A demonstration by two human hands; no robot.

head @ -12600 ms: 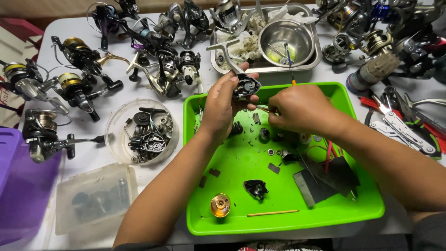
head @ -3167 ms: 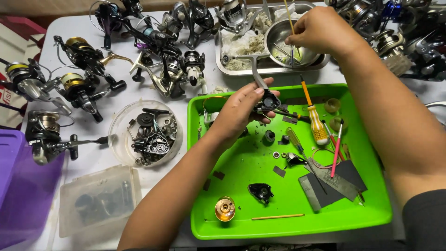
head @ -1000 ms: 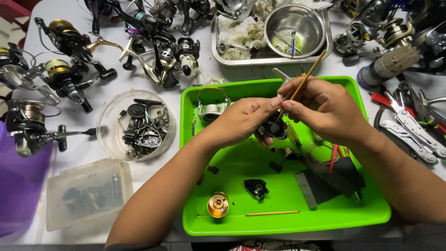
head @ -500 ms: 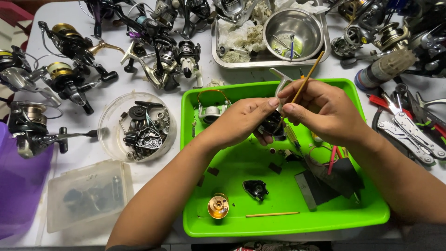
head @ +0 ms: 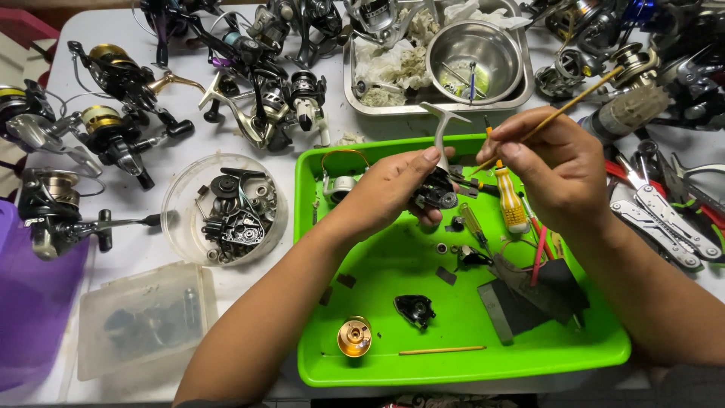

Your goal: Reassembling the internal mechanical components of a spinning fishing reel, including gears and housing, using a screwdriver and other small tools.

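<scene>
My left hand (head: 393, 189) grips a dark fishing reel body (head: 436, 189) with a silver foot sticking up, held over the green tray (head: 453, 366). My right hand (head: 555, 170) pinches a thin wooden-handled brush (head: 574, 102), its tip touching the reel body. In the tray lie a gold spool (head: 354, 337), a black side cover (head: 414, 308), a yellow-handled screwdriver (head: 511, 202), a thin wooden stick (head: 442, 350) and several small parts.
A steel tray (head: 362, 106) with a metal bowl (head: 474, 51) stands behind the green tray. Several fishing reels (head: 113, 121) crowd the left and back. A round clear dish (head: 226, 208) of parts, a clear box (head: 143, 317), a purple bin (head: 30, 310) and pliers (head: 664, 219) sit around.
My right hand went to the metal bowl at the back, then came back with the brush to the reel body. In the last second both hands barely moved.
</scene>
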